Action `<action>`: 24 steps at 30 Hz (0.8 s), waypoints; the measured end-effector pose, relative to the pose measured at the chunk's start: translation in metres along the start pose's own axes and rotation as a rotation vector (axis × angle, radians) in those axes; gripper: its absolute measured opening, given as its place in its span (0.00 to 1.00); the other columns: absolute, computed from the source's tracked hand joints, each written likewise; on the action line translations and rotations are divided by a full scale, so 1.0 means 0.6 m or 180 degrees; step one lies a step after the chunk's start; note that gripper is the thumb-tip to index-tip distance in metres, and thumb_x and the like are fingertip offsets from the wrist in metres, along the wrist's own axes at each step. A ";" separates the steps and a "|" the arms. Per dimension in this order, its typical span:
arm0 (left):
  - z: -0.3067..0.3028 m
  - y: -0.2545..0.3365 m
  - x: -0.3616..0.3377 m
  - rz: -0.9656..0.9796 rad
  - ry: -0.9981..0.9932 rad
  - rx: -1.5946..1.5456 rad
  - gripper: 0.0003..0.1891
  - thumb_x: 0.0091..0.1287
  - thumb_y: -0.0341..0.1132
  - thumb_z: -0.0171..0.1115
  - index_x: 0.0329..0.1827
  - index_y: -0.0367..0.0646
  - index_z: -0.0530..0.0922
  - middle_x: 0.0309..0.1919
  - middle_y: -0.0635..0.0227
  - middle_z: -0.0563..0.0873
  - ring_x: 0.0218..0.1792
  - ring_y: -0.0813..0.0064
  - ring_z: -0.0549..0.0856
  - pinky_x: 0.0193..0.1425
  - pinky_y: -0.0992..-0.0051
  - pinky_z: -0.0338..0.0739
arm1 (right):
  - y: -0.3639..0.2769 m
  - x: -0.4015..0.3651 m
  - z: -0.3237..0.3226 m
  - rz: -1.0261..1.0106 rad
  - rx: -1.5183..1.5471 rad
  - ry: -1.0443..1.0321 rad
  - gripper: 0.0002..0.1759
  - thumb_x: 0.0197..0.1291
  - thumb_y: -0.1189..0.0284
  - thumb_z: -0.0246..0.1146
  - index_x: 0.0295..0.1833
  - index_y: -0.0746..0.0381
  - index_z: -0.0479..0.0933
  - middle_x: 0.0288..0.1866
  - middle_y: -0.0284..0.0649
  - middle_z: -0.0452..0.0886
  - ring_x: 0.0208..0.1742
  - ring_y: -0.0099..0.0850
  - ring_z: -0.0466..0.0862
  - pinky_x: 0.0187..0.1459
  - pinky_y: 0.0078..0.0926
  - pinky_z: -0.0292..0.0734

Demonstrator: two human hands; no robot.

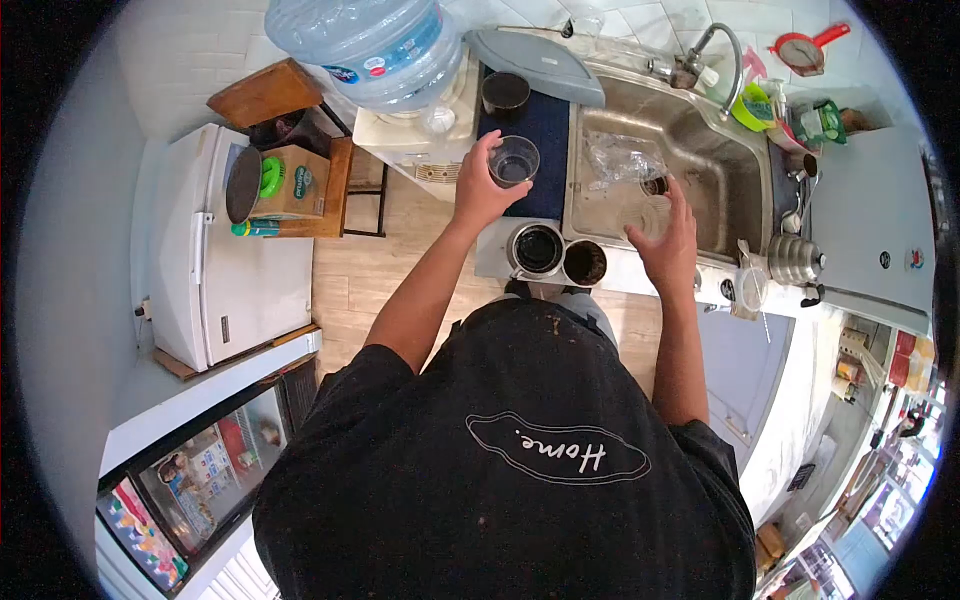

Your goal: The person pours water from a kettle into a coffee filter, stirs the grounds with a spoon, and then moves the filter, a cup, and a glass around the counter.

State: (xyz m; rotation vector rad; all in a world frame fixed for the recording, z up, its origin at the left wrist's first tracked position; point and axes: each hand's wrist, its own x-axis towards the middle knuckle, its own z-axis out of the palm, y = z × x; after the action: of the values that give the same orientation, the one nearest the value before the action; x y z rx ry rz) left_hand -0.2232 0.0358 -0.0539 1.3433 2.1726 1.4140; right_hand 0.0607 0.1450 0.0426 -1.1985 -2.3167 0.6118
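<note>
My left hand (485,180) is closed around a clear drinking glass (514,161), held over the dark blue mat beside the sink. Over the near part of the steel sink (705,215), my right hand (668,245) curls its fingers round a clear, ribbed cup (647,216); its outline is faint against the metal. Crumpled clear plastic (622,158) lies in the basin just beyond that hand. On the near counter edge stand a metal pitcher (537,249) with dark contents and a dark-lined container (585,262). A black cup (505,95) sits farther back on the mat.
A large water bottle (375,50) tops the dispenser at the left. The curved faucet (735,65) rises behind the sink. A grey lid (540,62) leans at the back. To the right are a metal kettle (793,258) and a clear container (750,290).
</note>
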 end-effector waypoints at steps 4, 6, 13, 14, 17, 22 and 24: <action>-0.005 -0.006 -0.005 -0.0122 -0.0164 -0.0151 0.56 0.43 0.38 0.85 0.76 0.43 0.60 0.61 0.56 0.80 0.61 0.57 0.80 0.68 0.59 0.73 | 0.001 -0.015 -0.003 -0.0009 0.0033 0.0007 0.53 0.46 0.70 0.77 0.79 0.52 0.59 0.64 0.51 0.75 0.63 0.54 0.75 0.66 0.49 0.71; -0.008 -0.005 -0.012 -0.0148 -0.0158 -0.0125 0.58 0.43 0.37 0.85 0.78 0.43 0.58 0.64 0.54 0.78 0.62 0.57 0.80 0.69 0.60 0.73 | 0.003 -0.025 -0.003 0.0027 -0.0031 -0.0033 0.53 0.46 0.70 0.77 0.79 0.52 0.59 0.63 0.51 0.75 0.63 0.53 0.75 0.65 0.49 0.71; -0.025 -0.005 -0.085 -0.0417 0.0107 -0.0115 0.58 0.47 0.36 0.84 0.80 0.40 0.54 0.68 0.49 0.71 0.66 0.54 0.74 0.71 0.58 0.70 | 0.012 -0.063 -0.006 0.0349 -0.0107 -0.0263 0.53 0.47 0.70 0.78 0.79 0.53 0.60 0.67 0.48 0.75 0.68 0.50 0.73 0.67 0.45 0.70; -0.028 -0.010 -0.103 -0.0335 0.0175 -0.0065 0.57 0.48 0.36 0.84 0.79 0.40 0.54 0.68 0.48 0.71 0.66 0.55 0.74 0.71 0.58 0.70 | 0.014 -0.068 -0.006 0.0350 -0.0102 -0.0259 0.52 0.47 0.70 0.78 0.79 0.53 0.60 0.66 0.49 0.75 0.68 0.50 0.73 0.67 0.45 0.71; -0.040 -0.010 -0.160 -0.0638 0.0131 -0.0032 0.54 0.53 0.37 0.81 0.79 0.41 0.55 0.67 0.50 0.72 0.66 0.56 0.74 0.68 0.56 0.70 | 0.022 -0.081 -0.006 0.0420 -0.0093 -0.0302 0.52 0.47 0.71 0.77 0.79 0.53 0.60 0.66 0.49 0.74 0.67 0.52 0.73 0.66 0.47 0.72; -0.055 -0.006 -0.238 -0.1107 -0.0142 0.0076 0.50 0.57 0.36 0.78 0.79 0.44 0.55 0.68 0.53 0.72 0.66 0.58 0.74 0.65 0.55 0.71 | 0.038 -0.110 0.004 0.0318 -0.0130 -0.0407 0.52 0.47 0.71 0.77 0.79 0.52 0.60 0.67 0.53 0.73 0.68 0.55 0.72 0.66 0.48 0.71; -0.058 -0.001 -0.256 -0.1221 -0.0203 0.0068 0.48 0.57 0.34 0.77 0.79 0.44 0.57 0.68 0.53 0.73 0.66 0.59 0.75 0.65 0.55 0.72 | 0.049 -0.120 0.010 0.0176 -0.0145 -0.0404 0.53 0.47 0.71 0.77 0.79 0.52 0.59 0.67 0.56 0.72 0.68 0.56 0.72 0.66 0.48 0.71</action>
State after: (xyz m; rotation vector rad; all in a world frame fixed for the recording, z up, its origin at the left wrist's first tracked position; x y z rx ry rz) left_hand -0.1588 -0.1059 -0.0793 0.8969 2.2533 1.1866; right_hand 0.1129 0.0991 0.0069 -1.2826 -2.4212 0.6760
